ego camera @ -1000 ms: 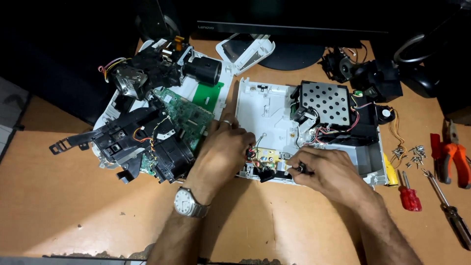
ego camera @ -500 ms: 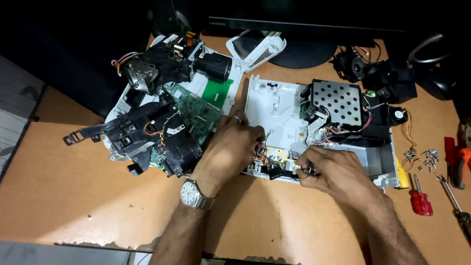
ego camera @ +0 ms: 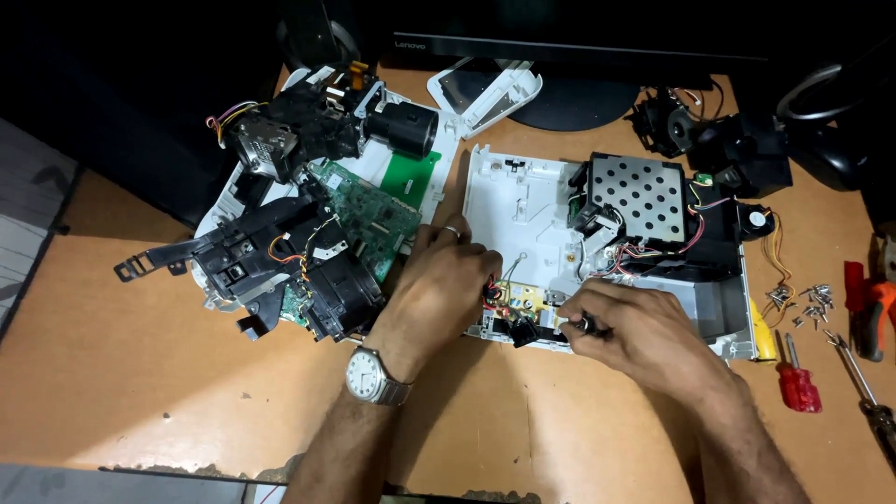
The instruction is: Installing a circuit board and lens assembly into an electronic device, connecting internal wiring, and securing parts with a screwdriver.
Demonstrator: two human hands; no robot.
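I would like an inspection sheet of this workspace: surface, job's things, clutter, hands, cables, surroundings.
Surface: brown wooden table, edge chipped near the person.
Job's things: opened white plastic device shell with a perforated metal cover; small yellow circuit board at its front edge.
Clutter: black dismantled assembly, green circuit board, loose screws, red-handled screwdriver, orange-handled pliers.
Hands: left hand, with a ring and wristwatch, rests on the shell's edge; right hand pinches a small dark tool in its grip by the yellow board.
Cables: thin coloured wires beside the metal cover.
Surroundings: dark monitor base behind.
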